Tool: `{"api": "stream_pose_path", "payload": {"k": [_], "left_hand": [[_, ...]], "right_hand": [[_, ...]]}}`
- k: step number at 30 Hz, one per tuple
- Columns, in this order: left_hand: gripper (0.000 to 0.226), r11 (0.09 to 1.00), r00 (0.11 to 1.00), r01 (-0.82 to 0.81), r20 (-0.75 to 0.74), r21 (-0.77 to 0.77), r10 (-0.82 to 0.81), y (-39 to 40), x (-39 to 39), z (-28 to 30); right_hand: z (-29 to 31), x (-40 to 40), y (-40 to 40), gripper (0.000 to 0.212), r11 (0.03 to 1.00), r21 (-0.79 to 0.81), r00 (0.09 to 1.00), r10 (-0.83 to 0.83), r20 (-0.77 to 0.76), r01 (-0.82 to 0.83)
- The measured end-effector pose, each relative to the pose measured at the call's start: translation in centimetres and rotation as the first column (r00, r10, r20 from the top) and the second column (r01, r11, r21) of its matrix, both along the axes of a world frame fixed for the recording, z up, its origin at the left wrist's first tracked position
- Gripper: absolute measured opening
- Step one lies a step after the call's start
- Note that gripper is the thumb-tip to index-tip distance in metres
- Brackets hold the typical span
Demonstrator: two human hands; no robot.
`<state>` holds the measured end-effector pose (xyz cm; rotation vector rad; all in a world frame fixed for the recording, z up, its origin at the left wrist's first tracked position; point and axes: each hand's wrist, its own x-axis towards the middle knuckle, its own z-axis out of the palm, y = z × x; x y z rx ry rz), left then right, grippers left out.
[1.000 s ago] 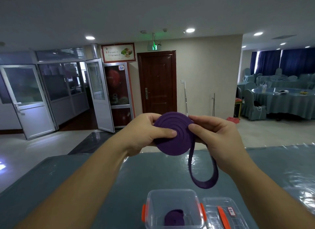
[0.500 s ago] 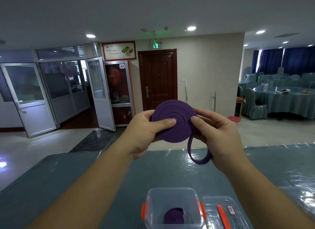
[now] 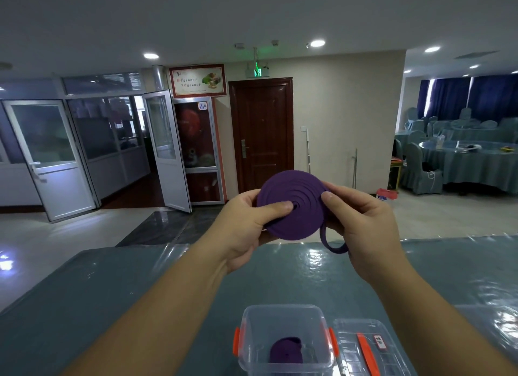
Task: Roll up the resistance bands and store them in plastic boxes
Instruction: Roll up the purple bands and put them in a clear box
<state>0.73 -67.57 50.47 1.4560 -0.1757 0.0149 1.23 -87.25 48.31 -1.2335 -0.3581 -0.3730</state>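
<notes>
1. Grip first: left hand (image 3: 246,224) pinches the purple coil (image 3: 291,204) at frame centre, thumb flat across its face near the hub and fingers behind. My reading is that this clamps the turns so they cannot spring apart.

2. Right hand (image 3: 364,224) pinches the coil's right edge, thumb on the front and fingers curled behind. It likely feeds and tensions the last stretch of band.

3. Coil is held raised in the air, face toward the camera, probably so the winding can be watched. It is a flat strap wound into a disc, concentric ridges visible, small dark hole at the middle. Surface looks matte and rubbery.

4. Loose tail (image 3: 333,244) hangs as a short loop from the coil's lower right, just under the right hand. Rolling looks nearly finished, with only this bit left to wind.

5. Plastic box (image 3: 283,316) sits open at lower centre, below the hands and well apart from them, ready to receive the roll. Clear, rounded corners, orange side latches. A rolled purple band (image 3: 286,352) already lies inside.

6. Lid (image 3: 364,347), clear with an orange strip, lies just right of the box, set aside to keep the mouth free.

7. Table (image 3: 112,305) wears a teal cloth under a glossy, wrinkled film that catches the ceiling lights.

8. Beyond: dark wooden door (image 3: 262,134) at upper centre, and covered banquet tables at far right.
</notes>
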Motion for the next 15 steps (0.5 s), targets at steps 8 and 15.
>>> {"api": "stream_pose_path", "payload": {"k": [8, 15], "left_hand": [[0.052, 0.999, 0.999, 0.039, 0.015, -0.001, -0.039, -0.1, -0.1, -0.7], [0.047, 0.991, 0.999, 0.049, -0.004, 0.124, -0.049, -0.2, 0.2, -1.0]], "right_hand": [[-0.4, -0.4, 0.1, 0.022, 1.0, 0.002, 1.0, 0.022, -0.014, -0.022], [-0.8, -0.6, 0.1, 0.019, 1.0, -0.022, 0.999, -0.014, -0.039, 0.013]]}}
